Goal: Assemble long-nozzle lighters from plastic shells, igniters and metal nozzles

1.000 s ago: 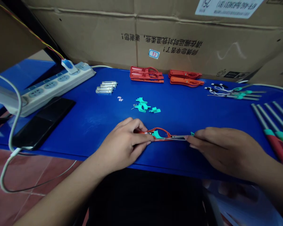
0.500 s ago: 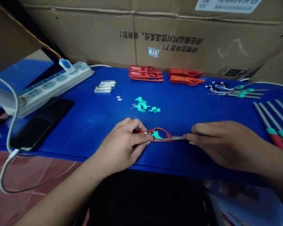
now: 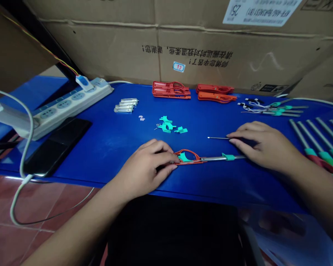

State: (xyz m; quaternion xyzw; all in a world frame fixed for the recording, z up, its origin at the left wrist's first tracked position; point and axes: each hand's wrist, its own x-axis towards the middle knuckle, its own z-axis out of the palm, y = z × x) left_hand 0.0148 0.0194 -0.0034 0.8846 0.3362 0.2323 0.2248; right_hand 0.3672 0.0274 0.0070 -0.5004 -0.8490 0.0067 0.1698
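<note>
On the blue table, my left hand (image 3: 152, 168) is closed on the left end of an orange handle shell (image 3: 189, 151). A teal piece (image 3: 184, 157) sits in the shell's loop. From the shell's right end a metal tube (image 3: 213, 159) runs right, with a teal clip (image 3: 228, 157) on it. My right hand (image 3: 259, 142) pinches a thin metal rod (image 3: 218, 138), held level above the tube and pointing left. Loose teal parts (image 3: 168, 127) lie behind my left hand, with tiny pins beside them.
Red shells (image 3: 170, 90), orange shells (image 3: 216, 96) and clear tubes (image 3: 124, 106) line the back, before a cardboard box (image 3: 113, 44). Wired parts (image 3: 280, 111) and metal tubes (image 3: 313, 133) lie right. A power strip (image 3: 69, 103) and phone (image 3: 58, 146) are left.
My right hand has moved back and slightly right, away from the shell. The thin rod is now apart from it, and the tube with its teal clip shows. My left hand stays on the shell.
</note>
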